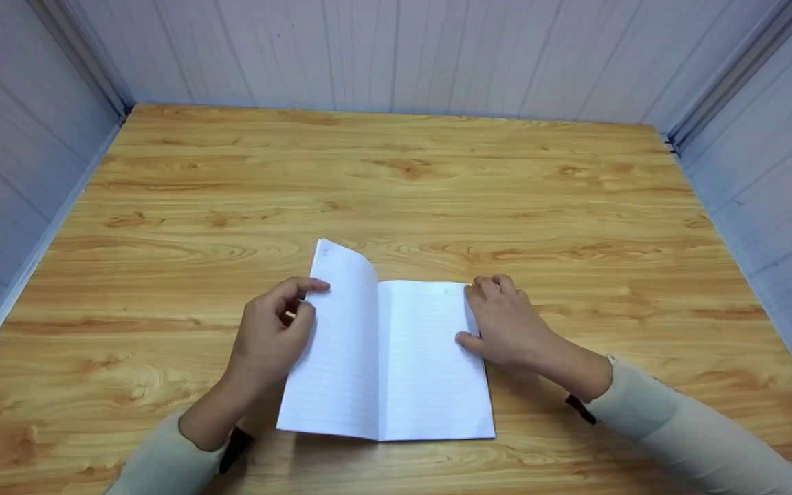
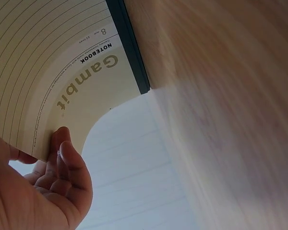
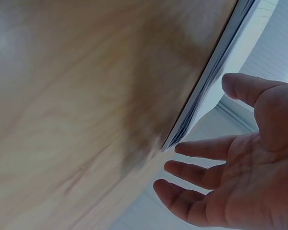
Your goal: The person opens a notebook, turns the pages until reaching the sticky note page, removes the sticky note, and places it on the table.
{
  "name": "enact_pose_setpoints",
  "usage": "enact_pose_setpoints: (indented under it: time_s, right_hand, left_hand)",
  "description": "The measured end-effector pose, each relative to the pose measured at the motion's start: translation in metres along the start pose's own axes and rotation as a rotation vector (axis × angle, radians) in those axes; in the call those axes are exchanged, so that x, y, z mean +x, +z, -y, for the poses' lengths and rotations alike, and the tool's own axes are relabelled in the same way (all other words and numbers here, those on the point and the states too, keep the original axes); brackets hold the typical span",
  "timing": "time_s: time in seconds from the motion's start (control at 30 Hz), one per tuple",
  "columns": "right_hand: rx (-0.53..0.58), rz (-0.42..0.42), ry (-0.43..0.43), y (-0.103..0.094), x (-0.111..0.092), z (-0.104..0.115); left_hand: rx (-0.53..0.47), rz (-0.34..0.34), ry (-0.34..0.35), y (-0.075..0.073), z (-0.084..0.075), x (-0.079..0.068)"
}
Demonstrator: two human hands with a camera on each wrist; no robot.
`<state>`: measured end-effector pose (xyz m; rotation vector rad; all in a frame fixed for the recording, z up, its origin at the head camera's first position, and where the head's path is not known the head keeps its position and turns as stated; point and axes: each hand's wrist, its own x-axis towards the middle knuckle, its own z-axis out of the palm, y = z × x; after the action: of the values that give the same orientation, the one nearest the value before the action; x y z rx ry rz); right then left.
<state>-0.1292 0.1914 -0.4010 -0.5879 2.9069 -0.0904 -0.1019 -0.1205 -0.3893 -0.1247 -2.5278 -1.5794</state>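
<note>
An open notebook with white, faintly ruled paper pages (image 1: 437, 378) lay at the near middle of a yellow-brown wood-grain table (image 1: 396, 192), its fold running from near to far. Its right half rested on the tabletop, while its left half (image 1: 337, 371) stood tilted up, curving near the fold. The person's left hand (image 1: 273, 333) pinched the outer left edge of that raised half between thumb and fingers, toward its far end. The left wrist view showed the cream cover (image 2: 96, 93) on its underside, with gold "Gambit" lettering (image 2: 84, 79) and a dark green spine strip (image 2: 128, 45). The right hand (image 1: 506, 323) rested at the far right corner of the right half, the thumb over the page and the other fingers around the corner, spread wide and gripping nothing. Pale long sleeves (image 1: 698, 430) covered both forearms, with a black band (image 1: 236, 450) at the left wrist. White grooved panel walls (image 1: 396, 55) bordered the table's far, left and right sides.
</note>
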Motion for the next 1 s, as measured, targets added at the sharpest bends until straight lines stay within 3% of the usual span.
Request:
enact_pose_setpoints:
  time_s: [0.33, 0.6, 0.83, 1.0]
  right_hand:
    - [0.004, 0.051, -0.003, 0.0041, 0.0008, 0.0016]
    - [0.005, 0.02, -0.022, 0.0075, -0.0007, 0.0017]
    - [0.018, -0.059, -0.084, 0.0065, -0.0029, 0.0041]
    - [0.016, -0.056, -0.062, 0.0042, -0.0031, 0.007]
  left_hand:
    - [0.01, -0.006, 0.011, 0.0004, 0.0018, -0.0005]
    - [0.003, -0.007, 0.01, 0.001, 0.0032, -0.0005]
    - [0.008, -0.013, 0.016, 0.0006, 0.0026, 0.0004]
    - [0.013, -0.015, 0.024, 0.0007, 0.0024, 0.0004]
